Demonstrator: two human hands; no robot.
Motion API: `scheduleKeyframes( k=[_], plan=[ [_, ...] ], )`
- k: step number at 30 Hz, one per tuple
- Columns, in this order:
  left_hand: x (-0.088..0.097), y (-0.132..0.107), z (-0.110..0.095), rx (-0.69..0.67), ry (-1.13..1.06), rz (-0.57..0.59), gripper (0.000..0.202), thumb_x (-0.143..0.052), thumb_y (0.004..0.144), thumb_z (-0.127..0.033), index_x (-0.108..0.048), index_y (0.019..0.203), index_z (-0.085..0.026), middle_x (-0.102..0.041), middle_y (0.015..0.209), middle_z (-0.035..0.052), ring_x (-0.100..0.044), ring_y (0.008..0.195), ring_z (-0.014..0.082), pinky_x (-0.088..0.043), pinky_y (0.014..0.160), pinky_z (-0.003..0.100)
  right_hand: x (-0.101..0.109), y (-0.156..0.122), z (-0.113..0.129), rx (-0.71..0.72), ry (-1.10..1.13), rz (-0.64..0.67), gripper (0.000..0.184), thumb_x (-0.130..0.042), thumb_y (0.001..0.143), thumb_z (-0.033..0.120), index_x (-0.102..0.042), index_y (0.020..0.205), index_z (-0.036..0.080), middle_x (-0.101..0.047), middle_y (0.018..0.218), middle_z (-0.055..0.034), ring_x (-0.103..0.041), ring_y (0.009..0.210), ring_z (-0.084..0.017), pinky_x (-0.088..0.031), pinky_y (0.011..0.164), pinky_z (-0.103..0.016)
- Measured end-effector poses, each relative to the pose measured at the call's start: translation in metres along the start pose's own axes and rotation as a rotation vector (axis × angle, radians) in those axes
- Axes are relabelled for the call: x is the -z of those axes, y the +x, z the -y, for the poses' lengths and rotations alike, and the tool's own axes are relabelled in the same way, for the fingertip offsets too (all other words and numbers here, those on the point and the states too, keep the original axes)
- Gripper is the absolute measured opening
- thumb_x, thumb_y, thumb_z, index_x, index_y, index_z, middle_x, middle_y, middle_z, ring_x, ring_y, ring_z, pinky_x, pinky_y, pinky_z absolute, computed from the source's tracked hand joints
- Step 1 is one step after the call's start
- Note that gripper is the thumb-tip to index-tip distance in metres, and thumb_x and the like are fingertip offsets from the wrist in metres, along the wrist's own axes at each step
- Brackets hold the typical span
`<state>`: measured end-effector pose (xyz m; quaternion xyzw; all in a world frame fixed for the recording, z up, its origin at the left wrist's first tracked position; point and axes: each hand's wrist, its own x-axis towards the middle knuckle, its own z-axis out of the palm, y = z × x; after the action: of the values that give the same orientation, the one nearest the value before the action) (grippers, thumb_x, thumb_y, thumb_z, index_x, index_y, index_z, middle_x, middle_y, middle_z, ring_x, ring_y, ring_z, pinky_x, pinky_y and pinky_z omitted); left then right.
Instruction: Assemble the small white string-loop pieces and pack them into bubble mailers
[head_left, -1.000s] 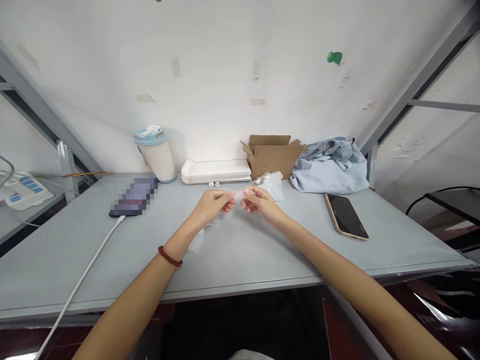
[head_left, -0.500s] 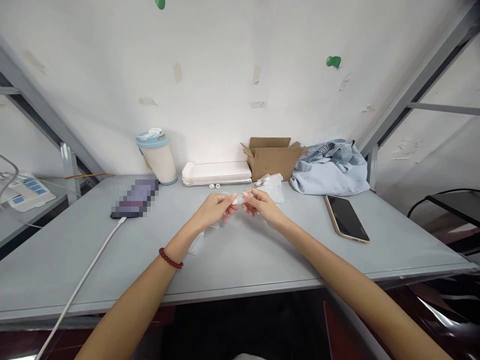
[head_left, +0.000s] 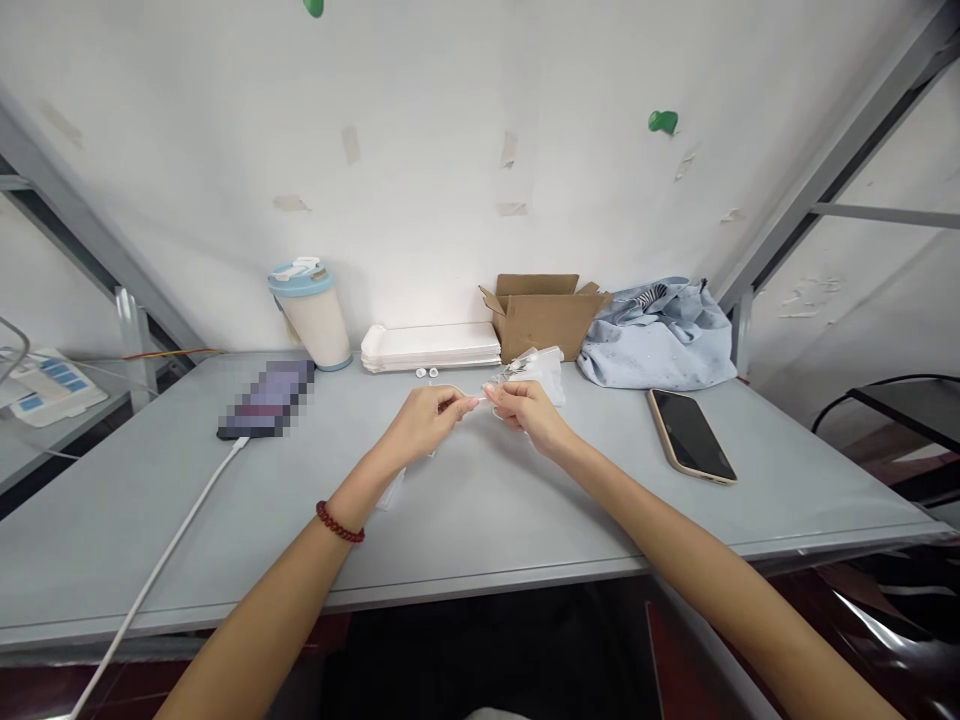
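Left hand, white strand between, right hand

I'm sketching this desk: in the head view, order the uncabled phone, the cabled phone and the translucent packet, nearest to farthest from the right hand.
1. Translucent packet, just beyond the right hand.
2. Uncabled phone, at right.
3. Cabled phone, at left.

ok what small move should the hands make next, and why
Perhaps ease the right hand back slightly while the left hand holds firm: a small white piece shows between their close-set fingertips, mostly covered, so a little room might show how it sits.
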<state>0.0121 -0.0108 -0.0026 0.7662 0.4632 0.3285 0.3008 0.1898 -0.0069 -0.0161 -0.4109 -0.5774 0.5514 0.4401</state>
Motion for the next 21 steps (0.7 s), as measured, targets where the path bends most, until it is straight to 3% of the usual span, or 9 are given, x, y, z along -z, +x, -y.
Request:
scheduleKeyframes(
  k=[11, 21],
  plan=[
    [-0.003, 0.001, 0.010, -0.140, 0.088, -0.024, 0.030, -0.056, 0.081, -0.044, -0.059, 0.069, -0.016, -0.062, 0.068, 0.0010, -0.051, 0.062, 0.0129, -0.040, 0.061, 0.025, 0.002, 0.001, -0.002, -0.125, 0.089, -0.027, 0.058, -0.075, 0.063, 0.049, -0.025, 0.053, 0.021, -0.016, 0.049, 0.0101, -0.010, 0.046, -0.003, -0.006, 0.044, -0.024],
    [-0.005, 0.001, 0.007, -0.110, 0.039, -0.032, 0.029, -0.057, 0.081, -0.045, -0.058, 0.072, -0.017, -0.062, 0.072, 0.0005, -0.053, 0.066, 0.0135, -0.042, 0.064, 0.025, 0.002, -0.001, 0.001, -0.178, 0.096, -0.029, 0.053, -0.071, 0.065, 0.054, -0.031, 0.055, 0.021, -0.017, 0.046, 0.0111, -0.010, 0.043, -0.003, -0.009, 0.042, -0.023]
  ],
)
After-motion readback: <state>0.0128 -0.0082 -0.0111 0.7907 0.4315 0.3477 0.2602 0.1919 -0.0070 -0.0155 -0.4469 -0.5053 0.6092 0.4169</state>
